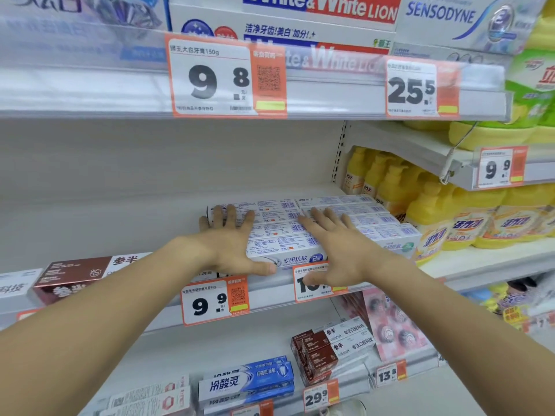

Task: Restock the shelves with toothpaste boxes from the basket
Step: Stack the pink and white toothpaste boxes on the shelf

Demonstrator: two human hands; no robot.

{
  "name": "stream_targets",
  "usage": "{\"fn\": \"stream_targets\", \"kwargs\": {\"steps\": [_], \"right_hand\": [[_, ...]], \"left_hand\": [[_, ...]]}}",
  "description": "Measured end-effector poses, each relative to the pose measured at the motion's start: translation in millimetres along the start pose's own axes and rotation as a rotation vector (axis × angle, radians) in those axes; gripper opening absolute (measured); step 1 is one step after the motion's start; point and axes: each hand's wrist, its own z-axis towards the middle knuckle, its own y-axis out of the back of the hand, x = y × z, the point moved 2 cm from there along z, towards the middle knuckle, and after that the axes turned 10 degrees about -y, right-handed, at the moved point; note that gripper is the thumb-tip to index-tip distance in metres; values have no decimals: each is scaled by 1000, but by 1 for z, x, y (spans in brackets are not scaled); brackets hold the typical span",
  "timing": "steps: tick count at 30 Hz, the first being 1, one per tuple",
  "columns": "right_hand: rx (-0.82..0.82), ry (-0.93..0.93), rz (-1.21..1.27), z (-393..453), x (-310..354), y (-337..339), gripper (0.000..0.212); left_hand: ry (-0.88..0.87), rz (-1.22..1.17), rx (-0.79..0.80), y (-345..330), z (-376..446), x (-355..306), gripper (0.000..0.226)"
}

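Observation:
Several white toothpaste boxes (279, 232) with blue print lie flat, side by side, on the middle shelf (270, 288). My left hand (234, 238) rests on top of the left boxes with its fingers spread and straight, thumb along the front face. My right hand (333, 244) lies flat on the boxes to the right, fingers straight, thumb down over the shelf's front edge. The basket is out of view.
The shelf's left part holds a brown and white box (72, 276). Yellow bottles (468, 223) stand on the neighbouring shelf to the right. More toothpaste boxes (249, 382) lie on the shelf below. The upper shelf edge (330, 94) with price tags overhangs close above.

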Motion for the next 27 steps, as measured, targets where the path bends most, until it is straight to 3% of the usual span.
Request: {"fn": "stream_targets", "kwargs": {"steps": [3,6,8,15,23,27], "right_hand": [[-64,52,140,-14,-5,10,123],[-159,-178,117,-37,-41,15,127],[-126,-311,73,-52,-61,2,123],[-233,-310,101,-57,-55,-26,108],[-319,-272,181,-56,-50,-26,70],[-310,-277,186,-55,-49,-25,67]], "left_hand": [[7,62,-25,-1,0,0,130],[-12,133,-78,-3,-2,-1,127],[-66,173,-136,-4,-5,-8,119],[-142,167,-182,-17,-10,-27,90],[-170,140,-126,-12,-9,-22,85],[-176,93,-174,-10,-14,-16,96]]}}
